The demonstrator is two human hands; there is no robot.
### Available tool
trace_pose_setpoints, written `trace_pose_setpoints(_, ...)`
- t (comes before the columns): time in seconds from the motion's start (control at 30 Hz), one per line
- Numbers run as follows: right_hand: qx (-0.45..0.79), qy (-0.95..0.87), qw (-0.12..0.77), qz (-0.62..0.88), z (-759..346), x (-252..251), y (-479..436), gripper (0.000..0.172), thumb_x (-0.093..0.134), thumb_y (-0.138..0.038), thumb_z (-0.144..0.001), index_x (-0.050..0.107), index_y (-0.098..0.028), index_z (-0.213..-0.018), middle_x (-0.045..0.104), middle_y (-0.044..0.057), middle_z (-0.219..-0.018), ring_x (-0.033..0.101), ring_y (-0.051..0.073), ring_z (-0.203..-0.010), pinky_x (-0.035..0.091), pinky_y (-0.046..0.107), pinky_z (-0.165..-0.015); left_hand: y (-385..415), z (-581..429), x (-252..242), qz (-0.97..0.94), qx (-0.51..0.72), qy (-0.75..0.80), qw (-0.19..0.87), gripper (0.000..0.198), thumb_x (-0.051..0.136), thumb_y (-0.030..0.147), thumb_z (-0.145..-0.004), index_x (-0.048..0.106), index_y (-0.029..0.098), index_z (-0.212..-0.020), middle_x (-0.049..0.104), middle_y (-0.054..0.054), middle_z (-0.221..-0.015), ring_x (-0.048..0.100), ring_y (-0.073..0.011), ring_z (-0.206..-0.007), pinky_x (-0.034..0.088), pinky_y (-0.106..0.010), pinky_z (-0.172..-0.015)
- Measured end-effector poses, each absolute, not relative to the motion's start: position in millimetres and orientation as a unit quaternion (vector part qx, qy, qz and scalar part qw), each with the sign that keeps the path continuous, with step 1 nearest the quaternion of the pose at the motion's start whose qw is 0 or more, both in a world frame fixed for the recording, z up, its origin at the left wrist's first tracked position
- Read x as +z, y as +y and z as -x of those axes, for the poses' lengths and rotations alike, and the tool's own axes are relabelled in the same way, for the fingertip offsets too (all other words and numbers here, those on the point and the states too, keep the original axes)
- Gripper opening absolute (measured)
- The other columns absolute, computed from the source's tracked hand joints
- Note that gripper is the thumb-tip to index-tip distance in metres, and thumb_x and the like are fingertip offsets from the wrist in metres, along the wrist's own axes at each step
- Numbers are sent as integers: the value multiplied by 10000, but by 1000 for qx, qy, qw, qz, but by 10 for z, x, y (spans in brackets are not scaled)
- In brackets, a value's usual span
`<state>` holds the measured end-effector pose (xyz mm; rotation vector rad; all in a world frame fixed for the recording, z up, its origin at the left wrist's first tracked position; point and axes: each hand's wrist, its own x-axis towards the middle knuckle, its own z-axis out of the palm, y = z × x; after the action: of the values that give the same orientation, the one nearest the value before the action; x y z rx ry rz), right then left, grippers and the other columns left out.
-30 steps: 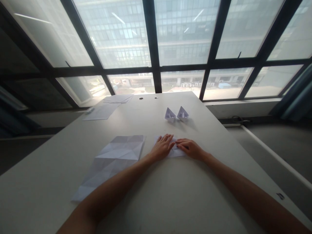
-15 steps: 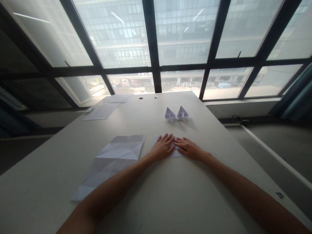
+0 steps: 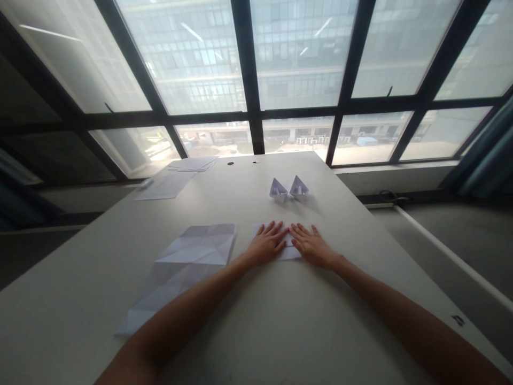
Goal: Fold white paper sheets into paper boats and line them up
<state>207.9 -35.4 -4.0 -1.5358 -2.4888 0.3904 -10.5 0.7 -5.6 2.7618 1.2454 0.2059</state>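
Note:
A small folded piece of white paper (image 3: 289, 253) lies flat on the table, mostly covered by my hands. My left hand (image 3: 266, 243) rests on its left part, palm down with the fingers stretched out. Over its right part lies my right hand (image 3: 312, 245), also flat, fingers extended and pointing up and left. The fingertips of both hands nearly meet over the paper. Just beyond them stand two folded paper boats (image 3: 278, 191) side by side. To the left is a larger creased sheet of paper (image 3: 192, 248), partly hidden by my left forearm.
Several loose white sheets (image 3: 168, 185) lie at the table's far left, with a small pale object (image 3: 146, 184) at their edge. A small dark item (image 3: 457, 320) is near the right edge of the white table (image 3: 256, 331). Large windows stand behind it.
My right hand has turned slightly, its fingers now pointing more away from me, and a bit more of the folded paper shows between the hands. My left hand stays in place.

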Motion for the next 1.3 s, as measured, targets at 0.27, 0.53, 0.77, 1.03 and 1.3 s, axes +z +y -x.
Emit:
trace_pose_setpoints(0.27, 169, -833, 121, 512, -2202, -41, -281, 566, 136, -418, -1029, 286, -222, -1538, 249, 56, -1598, 160, 213, -1491, 103, 494, -1197, -31, 86, 20, -915, 61, 396, 54, 523, 279, 512, -1017, 295, 369, -1519, 220, -15, -1615, 181, -310, -1483, 171, -576, -1161)
trace_pose_setpoints(0.53, 112, -835, 103, 528, -2163, -125, -292, 709, 372, -549, -955, 251, -178, -1548, 174, 97, -1619, 101, 240, -1501, 51, 486, -1200, -66, 126, 82, -940, 48, 333, 59, 533, 291, 499, -1024, 216, 385, -1539, 196, -4, -1619, 142, -300, -1492, 158, -561, -1170)
trace_pose_setpoints(0.77, 115, -832, 106, 532, -2156, -111, -287, 661, 356, -512, -972, 252, -204, -1548, 185, 87, -1618, 111, 230, -1500, 64, 484, -1198, -40, 144, 59, -951, 44, 301, 57, 523, 320, 493, -1020, 237, 405, -1529, 172, 13, -1624, 142, -303, -1492, 153, -559, -1173)
trace_pose_setpoints(1.03, 117, -815, 149, 548, -2144, -148, -252, 507, 284, -257, -997, 396, -218, -1490, 323, 67, -1575, 225, 195, -1474, 132, 443, -1193, -74, 109, 74, -945, 53, 317, 58, 583, 323, 493, -1015, 170, 338, -1557, 220, -7, -1614, 140, -276, -1495, 164, -519, -1182)
trace_pose_setpoints(1.3, 114, -820, 155, 540, -2159, -136, -276, 513, 346, -291, -987, 391, -210, -1492, 324, 86, -1574, 236, 216, -1470, 137, 457, -1189, -80, 91, 74, -941, 67, 326, 60, 590, 321, 502, -1014, 201, 300, -1556, 267, -29, -1599, 173, -265, -1490, 170, -492, -1187)
